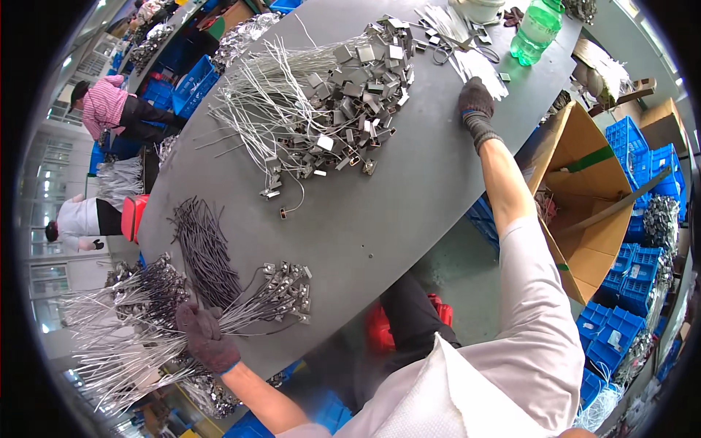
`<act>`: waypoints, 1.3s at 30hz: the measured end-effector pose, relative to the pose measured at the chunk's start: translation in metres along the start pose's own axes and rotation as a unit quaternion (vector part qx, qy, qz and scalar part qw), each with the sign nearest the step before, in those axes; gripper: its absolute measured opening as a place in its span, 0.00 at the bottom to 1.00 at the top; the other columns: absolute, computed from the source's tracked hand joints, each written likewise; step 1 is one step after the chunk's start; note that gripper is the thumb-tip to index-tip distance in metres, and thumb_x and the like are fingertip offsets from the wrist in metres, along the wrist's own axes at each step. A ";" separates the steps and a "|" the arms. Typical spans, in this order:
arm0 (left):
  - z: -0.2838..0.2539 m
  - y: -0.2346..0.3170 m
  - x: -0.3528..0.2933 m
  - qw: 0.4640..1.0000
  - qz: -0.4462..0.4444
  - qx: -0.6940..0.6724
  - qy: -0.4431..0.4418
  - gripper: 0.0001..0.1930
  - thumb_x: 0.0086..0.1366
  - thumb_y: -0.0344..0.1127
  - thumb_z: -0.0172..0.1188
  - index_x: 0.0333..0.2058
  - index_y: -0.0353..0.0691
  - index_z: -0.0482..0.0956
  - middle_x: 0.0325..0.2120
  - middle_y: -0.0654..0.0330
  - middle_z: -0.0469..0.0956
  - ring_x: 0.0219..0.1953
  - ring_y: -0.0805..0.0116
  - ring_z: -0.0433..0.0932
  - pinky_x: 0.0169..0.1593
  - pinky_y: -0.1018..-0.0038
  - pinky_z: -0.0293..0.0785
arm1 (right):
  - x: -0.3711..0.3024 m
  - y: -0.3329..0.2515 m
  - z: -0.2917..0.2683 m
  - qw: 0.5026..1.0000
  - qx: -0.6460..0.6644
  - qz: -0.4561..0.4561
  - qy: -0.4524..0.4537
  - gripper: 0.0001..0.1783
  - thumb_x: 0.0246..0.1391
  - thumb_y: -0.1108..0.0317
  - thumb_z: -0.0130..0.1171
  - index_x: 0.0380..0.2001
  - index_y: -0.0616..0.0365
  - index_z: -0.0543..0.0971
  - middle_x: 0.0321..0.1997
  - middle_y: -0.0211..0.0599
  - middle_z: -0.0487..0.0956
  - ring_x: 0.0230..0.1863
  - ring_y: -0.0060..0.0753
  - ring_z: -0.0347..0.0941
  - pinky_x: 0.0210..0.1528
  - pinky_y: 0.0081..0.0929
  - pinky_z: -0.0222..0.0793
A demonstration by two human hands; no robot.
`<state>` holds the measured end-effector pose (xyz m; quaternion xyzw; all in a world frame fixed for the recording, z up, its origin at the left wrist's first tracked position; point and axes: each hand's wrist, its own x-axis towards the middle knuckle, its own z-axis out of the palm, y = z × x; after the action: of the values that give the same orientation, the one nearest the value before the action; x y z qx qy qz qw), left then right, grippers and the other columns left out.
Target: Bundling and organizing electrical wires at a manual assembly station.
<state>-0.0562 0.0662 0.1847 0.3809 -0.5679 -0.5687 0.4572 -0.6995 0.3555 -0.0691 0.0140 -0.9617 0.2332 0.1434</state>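
My left hand (208,339), in a dark reddish-brown glove, is closed round a bundle of white wires (244,315) at the table's near left edge. Small metal pieces (288,288) sit on the wires' right ends. More white wires (120,350) fan out to the left of this hand. Just beyond it lies a pile of short dark grey tubes (208,248). My right hand (478,106), gloved in dark grey, is stretched to the far right side. Its fingers are curled on a fan of white strips (475,66); the fingertips are partly hidden.
A large heap of wires with metal boxes (365,87) covers the far middle of the grey table (350,241). Scissors (442,54) and a green bottle (537,33) are near the strips. An open cardboard box (584,190) stands right. Two people (109,106) are at the left.
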 end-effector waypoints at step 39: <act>0.003 0.013 -0.025 0.978 -0.035 0.115 -0.170 0.14 0.70 0.39 0.55 0.50 0.40 0.80 0.37 0.60 0.83 0.22 0.78 0.72 0.28 0.83 0.69 | -0.336 -0.156 -0.230 0.693 0.497 0.008 -0.522 0.12 0.61 0.62 0.54 0.33 0.61 0.77 0.22 0.33 0.75 0.18 0.26 0.72 0.17 0.25 0.66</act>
<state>-0.0503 0.0920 0.1957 0.3482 -0.6855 -0.5714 0.2870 -0.3009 0.3071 0.1014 0.1946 -0.6253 0.6336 -0.4118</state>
